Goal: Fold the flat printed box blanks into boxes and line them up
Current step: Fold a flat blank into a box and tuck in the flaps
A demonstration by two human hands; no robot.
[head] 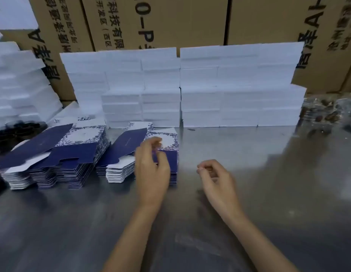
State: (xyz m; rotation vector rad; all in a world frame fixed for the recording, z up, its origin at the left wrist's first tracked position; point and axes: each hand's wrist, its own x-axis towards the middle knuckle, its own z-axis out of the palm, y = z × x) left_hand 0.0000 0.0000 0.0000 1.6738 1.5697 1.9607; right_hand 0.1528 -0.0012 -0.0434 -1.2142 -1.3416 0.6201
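Reaching for a fresh blank looks like the step in hand: no folded printed box shows in either hand, so this reads as a pick-up, not a fold.

At the tabletop's (249, 193) left edge sits the left stack (52, 161) of flat blanks, navy panels uppermost with a white, blue-leafed panel behind and notched tabs toward the near side. Just beside it, nearer the middle, is the right stack (123, 154), printed the same and a little lower. The left hand (151, 169) hovers over this stack's right end, fingers curled at the top blank's (166, 142) edge; whether its grip has the card pinched I cannot tell, the frame being blurred there.

The next move probably calls for peeling off one sheet alone, then bringing it to the middle where both hands can square it.

The right hand (216, 177) hangs above the tabletop's middle, fingers loosely curled, holding nothing. Behind, white boxes (239, 85) are stacked along the far edge.
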